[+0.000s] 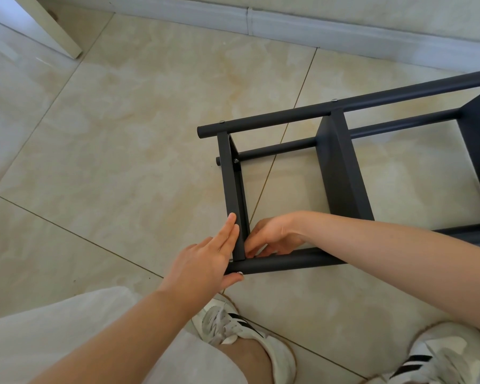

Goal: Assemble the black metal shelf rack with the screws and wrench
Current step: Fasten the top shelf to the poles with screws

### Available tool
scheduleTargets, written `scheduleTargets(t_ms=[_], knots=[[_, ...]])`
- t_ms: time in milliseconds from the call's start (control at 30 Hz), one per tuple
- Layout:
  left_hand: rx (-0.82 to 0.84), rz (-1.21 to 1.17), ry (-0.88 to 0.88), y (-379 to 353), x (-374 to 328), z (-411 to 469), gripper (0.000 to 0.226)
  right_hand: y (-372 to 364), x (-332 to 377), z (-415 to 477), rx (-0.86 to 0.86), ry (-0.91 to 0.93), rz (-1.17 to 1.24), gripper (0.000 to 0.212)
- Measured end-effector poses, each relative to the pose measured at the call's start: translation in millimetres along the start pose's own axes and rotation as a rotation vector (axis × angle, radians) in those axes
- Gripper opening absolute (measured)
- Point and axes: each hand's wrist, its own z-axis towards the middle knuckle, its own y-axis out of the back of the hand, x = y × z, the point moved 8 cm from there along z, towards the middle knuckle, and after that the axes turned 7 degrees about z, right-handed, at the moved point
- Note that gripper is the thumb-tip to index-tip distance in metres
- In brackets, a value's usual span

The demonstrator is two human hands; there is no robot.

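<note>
While flanked by both hands (touching), rack (341,167) lies sideways

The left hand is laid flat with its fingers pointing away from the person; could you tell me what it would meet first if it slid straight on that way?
The left hand lies along the end shelf panel; sliding on, it would probably follow that panel up to the upper black post, though depth is unclear.
</note>
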Motion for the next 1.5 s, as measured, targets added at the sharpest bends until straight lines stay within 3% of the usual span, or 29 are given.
scheduleTargets(t_ms=[433, 567, 700, 900, 1200, 1500], knots=[[-0.025, -0.031, 0.012, -1, 2, 0, 0.09, -1, 8, -2, -0.04, 0.009, -0.055, 0.011], [-0.036, -0.049, 0.018, -1, 5, 2, 0.091, 1, 14, -7, -0.046, 0.047, -0.057, 0.019], [-0.036, -0.047, 0.018, -2, 6, 2, 0.092, 7, 15, -13, -0.048, 0.048, -0.087, 0.009], [-0.036, -0.044, 0.025, -2, 6, 2, 0.092, -1, 10, -5, -0.067, 0.05, -0.04, 0.021], [-0.036, -0.037, 0.03, -2, 7, 2, 0.092, 4, 7, -4, -0.053, 0.061, -0.025, 0.011], [-0.046, -0.043, 0.024, -2, 8, 2, 0.091, 5, 7, -4, -0.041, 0.061, -0.003, 0.015]])
